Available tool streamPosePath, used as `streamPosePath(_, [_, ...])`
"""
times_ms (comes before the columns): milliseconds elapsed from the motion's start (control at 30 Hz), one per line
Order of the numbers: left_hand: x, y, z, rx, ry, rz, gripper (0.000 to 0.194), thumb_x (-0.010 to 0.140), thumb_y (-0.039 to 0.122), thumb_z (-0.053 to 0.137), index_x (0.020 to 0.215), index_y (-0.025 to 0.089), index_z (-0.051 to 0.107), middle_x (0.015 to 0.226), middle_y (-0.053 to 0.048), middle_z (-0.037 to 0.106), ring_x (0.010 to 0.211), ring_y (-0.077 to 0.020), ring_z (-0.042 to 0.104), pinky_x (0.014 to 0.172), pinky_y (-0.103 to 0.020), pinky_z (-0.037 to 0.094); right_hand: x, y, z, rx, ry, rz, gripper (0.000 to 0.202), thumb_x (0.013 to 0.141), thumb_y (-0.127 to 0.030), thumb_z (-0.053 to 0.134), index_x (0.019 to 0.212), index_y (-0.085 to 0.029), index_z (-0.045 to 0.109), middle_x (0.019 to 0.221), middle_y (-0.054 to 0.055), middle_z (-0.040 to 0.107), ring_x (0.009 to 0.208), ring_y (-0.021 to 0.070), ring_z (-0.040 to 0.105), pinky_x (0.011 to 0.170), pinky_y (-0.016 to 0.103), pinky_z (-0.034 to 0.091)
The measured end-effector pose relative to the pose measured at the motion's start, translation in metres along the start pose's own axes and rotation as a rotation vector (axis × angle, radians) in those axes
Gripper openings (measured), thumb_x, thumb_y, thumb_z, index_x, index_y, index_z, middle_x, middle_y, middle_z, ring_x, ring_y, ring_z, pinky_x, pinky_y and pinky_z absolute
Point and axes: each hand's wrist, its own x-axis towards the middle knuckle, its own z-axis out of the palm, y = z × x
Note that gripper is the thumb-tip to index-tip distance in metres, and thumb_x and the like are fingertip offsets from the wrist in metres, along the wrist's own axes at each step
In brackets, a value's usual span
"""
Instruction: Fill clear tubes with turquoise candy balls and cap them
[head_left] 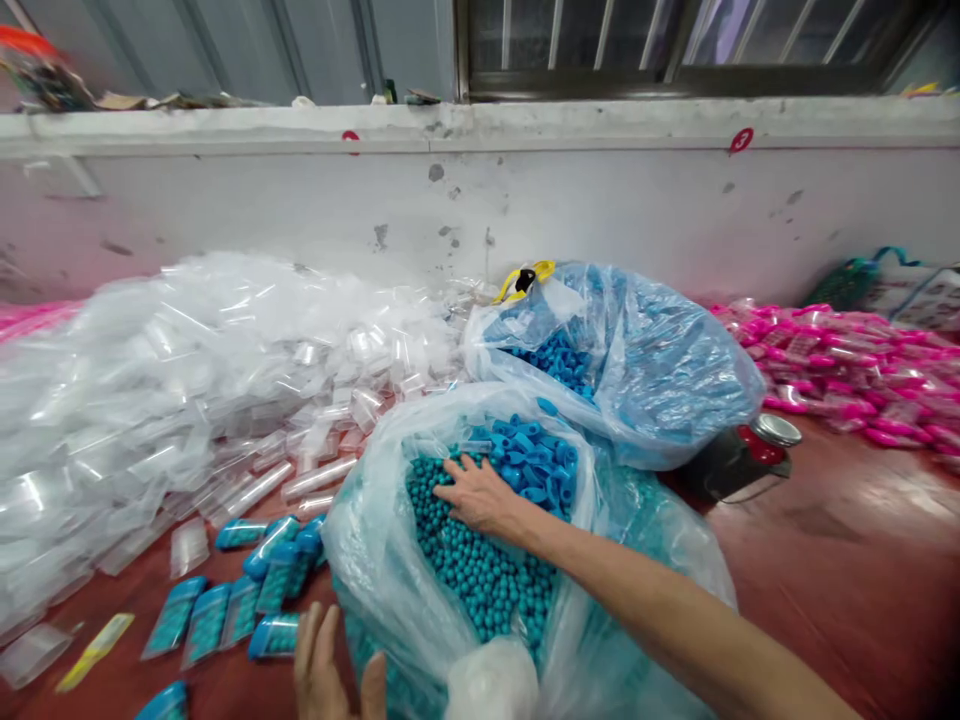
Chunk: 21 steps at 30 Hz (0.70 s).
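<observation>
My right hand (484, 497) reaches into an open plastic bag (375, 500), its fingers spread over the small teal beads (487, 570). Blue caps (536, 460) lie in the same bag beyond the hand. Just past my fingertips, a transparent container (469, 446) rests on the beads. My left hand (330, 670) is at the bottom edge, partly cut off, with its fingers apart and nothing visible in it. Close by it lies a blue-capped container filled with beads (274, 636). Several more filled containers (206, 622) are on the red floor to its left.
A large heap of transparent containers (187, 350) covers the left side. Behind the bead bag stands a second bag (660, 350) with blue caps. Pink-capped containers (847, 360) and a dark pot-like object (735, 465) are to the right. A yellow cutter (96, 652) lies front left.
</observation>
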Motion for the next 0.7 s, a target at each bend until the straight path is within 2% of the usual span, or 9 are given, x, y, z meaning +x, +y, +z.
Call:
streamPosePath(67, [0.014, 0.008, -0.001, 0.017, -0.036, 0.237, 0.050, 0.081, 0.025, 0.044, 0.129, 0.021, 0.032, 0.136, -0.010, 0.033, 0.126, -0.0267, 0.029, 0.102, -0.044, 0.028, -0.018, 0.009, -0.015, 0.057, 0.012, 0.018, 0.027, 0.082, -0.030, 0.047, 0.108, -0.027, 0.052, 0.128, 0.008, 0.038, 0.105, 0.0257, 0.044, 0.074, 0.037, 0.042])
streamPosePath(133, [0.028, 0.023, 0.007, 0.015, -0.217, 0.477, 0.042, 0.080, 0.019, 0.044, 0.122, 0.022, 0.040, 0.123, -0.009, 0.049, 0.119, -0.0242, 0.040, 0.099, -0.041, 0.034, -0.039, 0.009, -0.028, 0.050, 0.030, 0.112, 0.024, 0.087, -0.022, 0.038, 0.104, -0.026, 0.054, 0.118, 0.007, 0.048, 0.095, 0.0194, 0.052, 0.071, 0.028, 0.042])
streamPosePath(200, [0.040, 0.041, 0.019, 0.069, -0.459, 0.615, 0.034, 0.080, 0.018, 0.044, 0.114, 0.020, 0.048, 0.110, -0.008, 0.058, 0.111, -0.0250, 0.048, 0.096, -0.043, 0.035, -0.059, 0.003, -0.034, 0.024, -0.018, 0.204, 0.022, 0.088, -0.021, 0.036, 0.096, -0.023, 0.056, 0.096, 0.005, 0.059, 0.082, 0.0167, 0.057, 0.063, 0.024, 0.041])
streamPosePath(300, [0.051, 0.062, 0.031, 0.202, -0.865, 0.593, 0.022, 0.081, 0.019, 0.040, 0.095, 0.018, 0.058, 0.093, -0.009, 0.064, 0.092, -0.0259, 0.058, 0.084, -0.044, 0.043, -0.080, -0.013, -0.026, -0.026, -0.143, 0.317, 0.016, 0.083, -0.025, 0.046, 0.092, -0.018, 0.057, 0.081, 0.006, 0.063, 0.072, 0.0189, 0.060, 0.058, 0.024, 0.039])
streamPosePath(400, [0.056, 0.066, 0.026, 0.297, -1.104, 0.467, 0.028, 0.084, 0.022, 0.033, 0.084, 0.016, 0.060, 0.082, -0.011, 0.065, 0.078, -0.0257, 0.061, 0.072, -0.041, 0.046, -0.089, -0.017, -0.008, -0.009, -0.191, 0.367, 0.018, 0.081, -0.017, 0.047, 0.096, -0.016, 0.056, 0.086, 0.009, 0.062, 0.074, 0.0201, 0.060, 0.059, 0.025, 0.040])
streamPosePath(467, [0.060, 0.063, 0.021, 0.261, -1.128, 0.357, 0.030, 0.084, 0.021, 0.031, 0.090, 0.015, 0.060, 0.087, -0.012, 0.064, 0.082, -0.0260, 0.061, 0.074, -0.039, 0.045, -0.089, -0.012, -0.001, 0.094, -0.164, 0.337, 0.021, 0.079, -0.016, 0.049, 0.099, -0.018, 0.055, 0.092, 0.008, 0.060, 0.079, 0.0196, 0.059, 0.063, 0.025, 0.040])
streamPosePath(600, [0.075, 0.063, 0.027, -0.001, -0.918, 0.167, 0.041, 0.080, 0.022, 0.038, 0.120, 0.017, 0.041, 0.115, -0.012, 0.053, 0.100, -0.0227, 0.054, 0.084, -0.034, 0.040, -0.082, 0.003, -0.001, 0.413, -0.055, 0.190, 0.028, 0.074, -0.012, 0.052, 0.100, -0.021, 0.055, 0.093, 0.002, 0.057, 0.089, 0.0163, 0.054, 0.075, 0.024, 0.039])
streamPosePath(633, [0.078, 0.065, 0.032, -0.075, -0.895, 0.162, 0.041, 0.078, 0.022, 0.041, 0.119, 0.018, 0.042, 0.115, -0.011, 0.052, 0.100, -0.0223, 0.053, 0.084, -0.033, 0.040, -0.080, 0.005, -0.004, 0.485, -0.028, 0.158, 0.027, 0.073, -0.011, 0.052, 0.098, -0.021, 0.056, 0.091, 0.002, 0.057, 0.087, 0.0154, 0.054, 0.076, 0.024, 0.039])
streamPosePath(700, [0.083, 0.069, 0.045, -0.222, -0.919, 0.142, 0.029, 0.076, 0.024, 0.044, 0.103, 0.018, 0.051, 0.101, -0.008, 0.058, 0.093, -0.0217, 0.055, 0.079, -0.032, 0.041, -0.076, 0.004, -0.008, 0.611, 0.027, 0.119, 0.022, 0.072, -0.009, 0.052, 0.090, -0.019, 0.058, 0.085, 0.001, 0.057, 0.083, 0.0144, 0.053, 0.075, 0.024, 0.039])
